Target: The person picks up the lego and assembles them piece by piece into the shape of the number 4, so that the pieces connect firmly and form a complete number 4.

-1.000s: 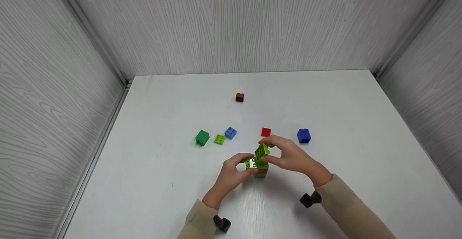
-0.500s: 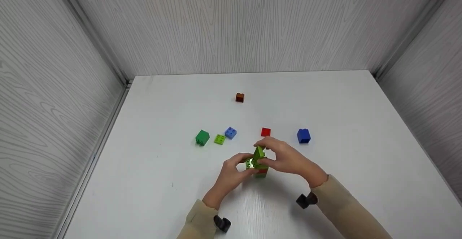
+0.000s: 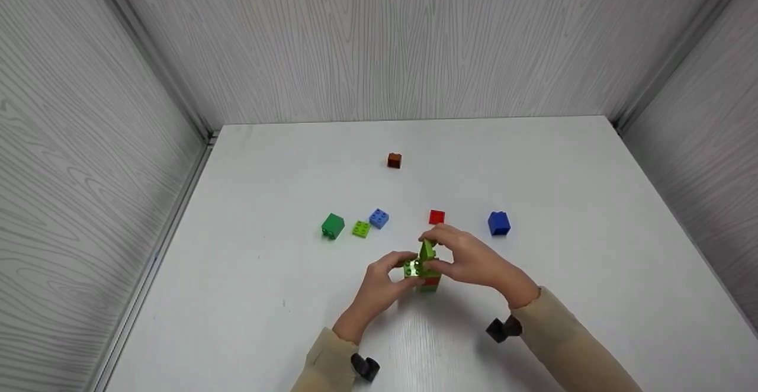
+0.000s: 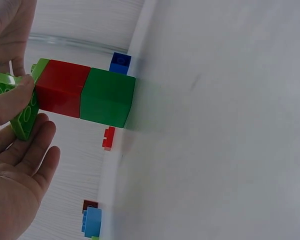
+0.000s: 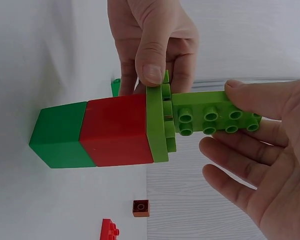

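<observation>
A stack stands near the front middle of the table: a green block (image 5: 60, 137) at the bottom, a red block (image 5: 117, 131) on it, and a light green studded plate (image 5: 157, 122) on top. My left hand (image 3: 379, 288) grips that plate at its overhanging left part, thumb in front and fingers behind. My right hand (image 3: 474, 259) pinches a second light green studded plate (image 5: 205, 112), standing on edge with its lower end right at the top plate's studs. In the left wrist view my fingers and thumb hide part of both plates.
Beyond the stack lie a red plate (image 3: 437, 217), a dark blue block (image 3: 499, 224), a light blue brick (image 3: 379, 218), a small light green brick (image 3: 361, 229) and a green block (image 3: 333, 226). A brown brick (image 3: 394, 160) sits farther back. Wood-grain panels (image 3: 379, 42) surround the table.
My right hand has moved slightly left and tilted the held plate from slanted to nearly upright, down at the stack's top. My left hand stays in place.
</observation>
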`<state>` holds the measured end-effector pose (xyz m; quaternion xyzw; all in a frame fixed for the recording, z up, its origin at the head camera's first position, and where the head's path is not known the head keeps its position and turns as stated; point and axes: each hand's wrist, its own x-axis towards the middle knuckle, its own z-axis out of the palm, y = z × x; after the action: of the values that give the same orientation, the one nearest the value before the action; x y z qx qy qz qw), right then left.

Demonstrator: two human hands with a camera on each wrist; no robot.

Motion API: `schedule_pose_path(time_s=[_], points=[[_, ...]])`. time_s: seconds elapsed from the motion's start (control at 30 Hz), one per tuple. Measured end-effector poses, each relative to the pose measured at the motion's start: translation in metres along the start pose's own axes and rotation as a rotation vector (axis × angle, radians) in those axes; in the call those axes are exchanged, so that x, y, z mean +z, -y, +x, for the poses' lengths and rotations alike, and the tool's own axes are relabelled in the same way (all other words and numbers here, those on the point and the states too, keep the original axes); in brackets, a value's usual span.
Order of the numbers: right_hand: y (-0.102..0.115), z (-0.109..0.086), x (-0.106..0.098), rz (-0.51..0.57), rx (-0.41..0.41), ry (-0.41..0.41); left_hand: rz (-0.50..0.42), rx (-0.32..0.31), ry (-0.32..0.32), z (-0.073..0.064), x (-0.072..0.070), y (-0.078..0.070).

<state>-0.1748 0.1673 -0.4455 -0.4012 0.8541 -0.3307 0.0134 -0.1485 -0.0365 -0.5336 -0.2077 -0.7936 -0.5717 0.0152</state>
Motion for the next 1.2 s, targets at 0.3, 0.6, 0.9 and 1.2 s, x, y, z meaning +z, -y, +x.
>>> schedule_pose_path(time_s=[0.3, 0.6, 0.9, 1.2], points=[[-0.002, 0.005, 0.007, 0.015, 0.013, 0.0, 0.001, 0.011, 0.015, 0.0, -0.002, 0.0], [-0.009, 0.003, 0.025, 0.062, 0.016, -0.027, -0.035, -0.112, 0.019, -0.003, -0.008, -0.037], [-0.015, 0.0, 0.037, 0.134, -0.008, -0.069, -0.06, -0.116, 0.003, -0.003, -0.002, -0.001], [-0.02, -0.003, 0.047, 0.164, -0.059, -0.109, -0.131, -0.143, -0.014, -0.007, -0.005, 0.0]])
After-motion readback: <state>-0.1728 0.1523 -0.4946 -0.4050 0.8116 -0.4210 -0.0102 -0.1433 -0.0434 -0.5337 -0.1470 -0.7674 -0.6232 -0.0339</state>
